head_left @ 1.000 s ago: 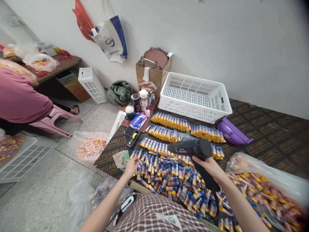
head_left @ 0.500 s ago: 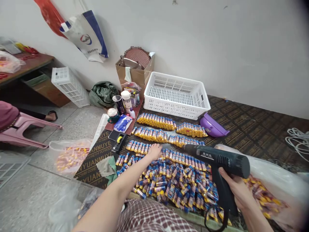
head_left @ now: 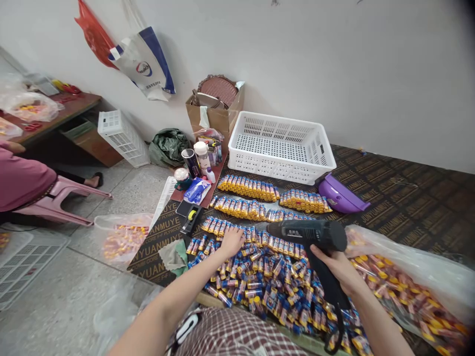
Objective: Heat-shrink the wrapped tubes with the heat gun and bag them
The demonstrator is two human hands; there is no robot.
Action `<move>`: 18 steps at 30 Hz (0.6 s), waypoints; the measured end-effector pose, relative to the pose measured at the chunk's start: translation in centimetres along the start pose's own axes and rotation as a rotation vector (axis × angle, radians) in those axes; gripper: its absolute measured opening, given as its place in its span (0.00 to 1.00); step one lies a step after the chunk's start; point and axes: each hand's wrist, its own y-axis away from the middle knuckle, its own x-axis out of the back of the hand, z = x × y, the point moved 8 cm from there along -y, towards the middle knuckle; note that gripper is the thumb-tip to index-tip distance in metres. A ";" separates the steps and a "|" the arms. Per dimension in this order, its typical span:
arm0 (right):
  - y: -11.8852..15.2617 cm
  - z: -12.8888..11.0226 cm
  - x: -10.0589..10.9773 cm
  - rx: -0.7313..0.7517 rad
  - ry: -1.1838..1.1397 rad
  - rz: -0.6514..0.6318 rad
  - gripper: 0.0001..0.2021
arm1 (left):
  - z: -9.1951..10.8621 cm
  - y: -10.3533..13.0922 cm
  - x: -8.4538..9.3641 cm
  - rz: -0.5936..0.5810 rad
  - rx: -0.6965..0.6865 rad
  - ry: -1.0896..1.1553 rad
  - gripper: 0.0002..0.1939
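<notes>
My right hand [head_left: 337, 269] is wrapped around the handle of a black heat gun [head_left: 309, 233], whose nozzle points left, low over the rows of small tubes. The left hand [head_left: 232, 241] lies with fingers stretched out on the third row of tubes [head_left: 213, 225], left of the nozzle. These tubes have blue ends, yellow ends and printed wraps. Behind the hand, more tubes [head_left: 239, 207] stand in tight stacked rows. Nearer my body lies a loose heap of the same tubes [head_left: 274, 289]. The gun's cord hangs from its handle.
A white plastic crate [head_left: 280, 165] and a purple bowl [head_left: 339, 195] sit behind the rows. A clear bag of tubes [head_left: 404, 291] lies at right. Cups, a tape dispenser [head_left: 192, 220] and a cloth [head_left: 174, 257] are at left. A person on a pink stool [head_left: 70, 198] sits far left.
The heat gun in my right hand has moved left along the row. My left hand has slid left and a little toward me. The view has turned slightly left.
</notes>
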 end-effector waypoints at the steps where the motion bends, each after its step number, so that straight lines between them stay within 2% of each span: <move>1: -0.1 -0.3 -0.9 -0.001 0.024 -0.037 0.19 | 0.4 1.1 -0.2 0.010 -0.037 0.036 0.13; 3: -0.1 -0.9 -2.6 0.010 0.068 -0.096 0.18 | 0.7 2.8 0.1 0.063 -0.068 0.107 0.11; 5: -0.1 -1.3 -4.3 0.024 0.104 -0.158 0.18 | -0.5 3.3 1.4 0.180 0.010 0.151 0.11; 8: -0.1 -1.9 -6.5 0.071 0.146 -0.213 0.19 | -4.6 2.5 4.7 0.391 0.247 0.173 0.11; 12: -0.1 -2.5 -9.1 0.113 0.178 -0.263 0.19 | -10.6 2.3 8.9 0.598 0.515 0.209 0.13; 15: -0.3 -3.2 -11.3 0.146 0.160 -0.315 0.18 | -13.2 4.0 11.5 0.749 0.573 0.262 0.14; 18: -0.8 -4.1 -14.1 0.189 0.143 -0.366 0.19 | -14.5 6.3 12.9 0.862 0.578 0.326 0.14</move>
